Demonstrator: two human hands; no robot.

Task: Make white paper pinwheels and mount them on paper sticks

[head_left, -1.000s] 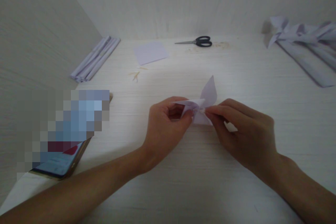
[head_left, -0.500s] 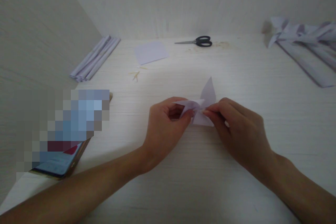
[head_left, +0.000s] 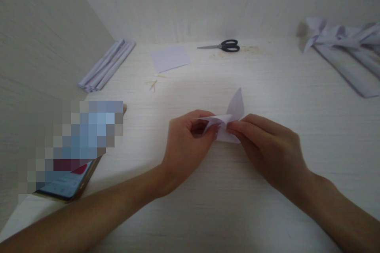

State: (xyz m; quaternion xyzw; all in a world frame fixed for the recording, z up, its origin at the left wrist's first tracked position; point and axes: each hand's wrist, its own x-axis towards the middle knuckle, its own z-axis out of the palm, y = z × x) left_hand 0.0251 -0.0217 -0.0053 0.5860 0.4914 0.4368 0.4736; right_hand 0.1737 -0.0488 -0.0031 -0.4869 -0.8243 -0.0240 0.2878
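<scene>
Above the middle of the table I hold a white paper pinwheel [head_left: 236,104], with pointed blades curling in toward its centre. My left hand [head_left: 190,142] is closed on its left side, thumb pressed near the middle. From the right, my right hand [head_left: 268,142] pinches at the centre with thumb and fingertips together. The fingers hide the centre, and whether a small piece is between the right fingertips I cannot make out.
Black-handled scissors [head_left: 228,46] and a square paper sheet [head_left: 170,58] lie at the back, with thin yellowish sticks [head_left: 153,85] nearer. Rolled paper tubes [head_left: 108,65] are at left, above a partly blurred phone [head_left: 67,185]. More folded paper pieces [head_left: 341,35] and flat strips [head_left: 346,71] are at right.
My right fingertips have shifted slightly left, onto the centre of the pinwheel, and its fingers lie flatter together. The left hand has stayed almost still; the blades have tilted a little.
</scene>
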